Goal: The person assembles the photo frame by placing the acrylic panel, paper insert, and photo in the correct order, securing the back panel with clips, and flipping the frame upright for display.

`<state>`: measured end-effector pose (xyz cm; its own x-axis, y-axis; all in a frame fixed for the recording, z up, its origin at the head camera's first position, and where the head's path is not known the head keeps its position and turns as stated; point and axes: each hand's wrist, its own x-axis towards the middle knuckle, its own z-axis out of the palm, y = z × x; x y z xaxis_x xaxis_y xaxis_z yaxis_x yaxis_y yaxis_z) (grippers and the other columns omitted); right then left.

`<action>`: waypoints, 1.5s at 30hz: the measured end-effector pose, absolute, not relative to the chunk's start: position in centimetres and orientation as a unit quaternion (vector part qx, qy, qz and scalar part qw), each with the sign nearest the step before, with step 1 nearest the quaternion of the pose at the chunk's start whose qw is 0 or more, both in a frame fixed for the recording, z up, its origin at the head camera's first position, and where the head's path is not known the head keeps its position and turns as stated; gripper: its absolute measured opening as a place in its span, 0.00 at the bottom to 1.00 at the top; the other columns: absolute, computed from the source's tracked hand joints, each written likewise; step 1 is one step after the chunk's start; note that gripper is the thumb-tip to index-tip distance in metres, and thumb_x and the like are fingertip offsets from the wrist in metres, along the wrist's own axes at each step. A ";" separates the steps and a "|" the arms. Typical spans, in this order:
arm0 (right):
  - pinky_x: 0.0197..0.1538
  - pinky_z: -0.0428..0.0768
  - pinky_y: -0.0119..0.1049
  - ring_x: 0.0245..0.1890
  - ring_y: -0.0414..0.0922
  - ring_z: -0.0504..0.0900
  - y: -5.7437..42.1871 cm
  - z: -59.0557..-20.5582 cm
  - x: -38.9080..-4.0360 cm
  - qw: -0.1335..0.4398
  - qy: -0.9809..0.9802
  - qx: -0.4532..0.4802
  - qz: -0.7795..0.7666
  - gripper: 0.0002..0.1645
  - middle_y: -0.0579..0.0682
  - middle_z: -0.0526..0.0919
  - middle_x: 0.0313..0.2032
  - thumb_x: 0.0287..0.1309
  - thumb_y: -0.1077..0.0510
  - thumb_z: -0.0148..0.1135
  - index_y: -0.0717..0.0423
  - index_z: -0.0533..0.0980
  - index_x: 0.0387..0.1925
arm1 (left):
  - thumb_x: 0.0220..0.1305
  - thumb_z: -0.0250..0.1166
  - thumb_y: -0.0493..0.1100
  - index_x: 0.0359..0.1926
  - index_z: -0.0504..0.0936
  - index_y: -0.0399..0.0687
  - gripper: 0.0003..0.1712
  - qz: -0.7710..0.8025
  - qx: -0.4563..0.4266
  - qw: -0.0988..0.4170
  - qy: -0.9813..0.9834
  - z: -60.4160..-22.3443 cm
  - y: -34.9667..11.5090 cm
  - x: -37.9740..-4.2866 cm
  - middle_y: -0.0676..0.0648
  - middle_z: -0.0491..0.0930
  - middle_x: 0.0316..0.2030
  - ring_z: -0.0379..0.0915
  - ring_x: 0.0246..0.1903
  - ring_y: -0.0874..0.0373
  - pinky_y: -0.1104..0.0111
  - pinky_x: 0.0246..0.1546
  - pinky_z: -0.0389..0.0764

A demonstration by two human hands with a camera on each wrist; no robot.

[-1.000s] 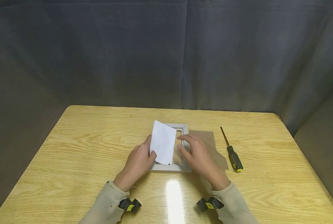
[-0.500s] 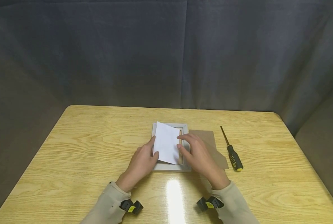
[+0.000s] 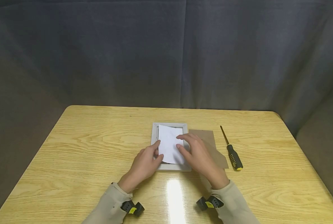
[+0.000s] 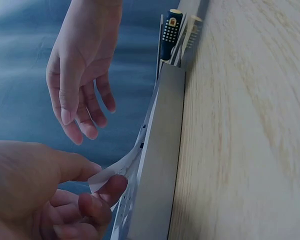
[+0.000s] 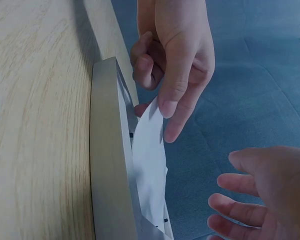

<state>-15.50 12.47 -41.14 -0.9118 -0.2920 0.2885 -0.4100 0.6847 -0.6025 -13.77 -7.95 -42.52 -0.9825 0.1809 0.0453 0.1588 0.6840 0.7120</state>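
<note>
A white picture frame [image 3: 173, 167] lies on the wooden table. Over its opening is a sheet of white paper [image 3: 170, 144], its right side down in the frame and its left edge raised. My left hand [image 3: 145, 160] pinches that left edge between thumb and fingers; the right wrist view shows the paper [image 5: 150, 165] bowing up to the fingertips. My right hand [image 3: 198, 155] hovers over the frame's right side with fingers relaxed and apart. In the left wrist view this right hand [image 4: 82, 75] hangs above the frame [image 4: 157, 150], holding nothing.
A brown backing board [image 3: 206, 137] lies right of the frame, partly under my right hand and forearm. Farther right lies a screwdriver [image 3: 233, 157] with a black and yellow handle. A dark curtain [image 3: 166, 62] hangs behind the table's far edge.
My left hand has moved right and lowered the paper, which now covers most of the frame's opening. My right hand has stayed nearly still.
</note>
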 end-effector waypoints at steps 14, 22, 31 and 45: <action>0.65 0.74 0.55 0.61 0.58 0.78 12.3 -41.0 -15.4 0.083 -0.913 0.197 0.346 0.17 0.59 0.84 0.55 0.66 0.57 0.64 0.60 0.81 0.54 | 0.65 0.67 0.38 0.56 0.84 0.41 0.18 0.318 0.121 -0.009 0.940 -43.2 -7.8 -13.4 0.54 0.73 0.22 0.63 0.20 0.63 0.71 0.20 0.64; 0.65 0.73 0.56 0.61 0.57 0.78 12.2 -41.1 -15.3 0.074 -0.915 0.198 0.344 0.18 0.58 0.84 0.56 0.66 0.56 0.65 0.60 0.81 0.54 | 0.67 0.66 0.44 0.50 0.88 0.44 0.14 0.283 0.127 -0.011 0.951 -43.3 -7.8 -13.1 0.53 0.79 0.22 0.67 0.21 0.63 0.70 0.21 0.67; 0.66 0.73 0.57 0.62 0.58 0.77 12.0 -41.2 -15.2 0.070 -0.913 0.202 0.348 0.17 0.58 0.83 0.56 0.66 0.57 0.65 0.61 0.81 0.53 | 0.68 0.65 0.49 0.49 0.89 0.45 0.16 0.246 0.136 -0.010 0.960 -43.2 -7.8 -12.9 0.44 0.90 0.42 0.85 0.39 0.49 0.64 0.26 0.77; 0.65 0.73 0.57 0.63 0.58 0.77 11.9 -41.2 -15.1 0.065 -0.913 0.203 0.348 0.17 0.59 0.83 0.56 0.66 0.57 0.65 0.61 0.81 0.53 | 0.68 0.66 0.51 0.52 0.88 0.44 0.20 0.209 0.151 -0.006 0.966 -42.9 -7.8 -12.7 0.43 0.86 0.34 0.79 0.31 0.53 0.68 0.21 0.69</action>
<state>-15.14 11.94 -41.21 -0.9093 -0.3249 0.2602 -0.4157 0.6763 -0.6082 -12.65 -7.79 -42.87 -0.9545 0.2890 0.0740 0.2938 0.8671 0.4022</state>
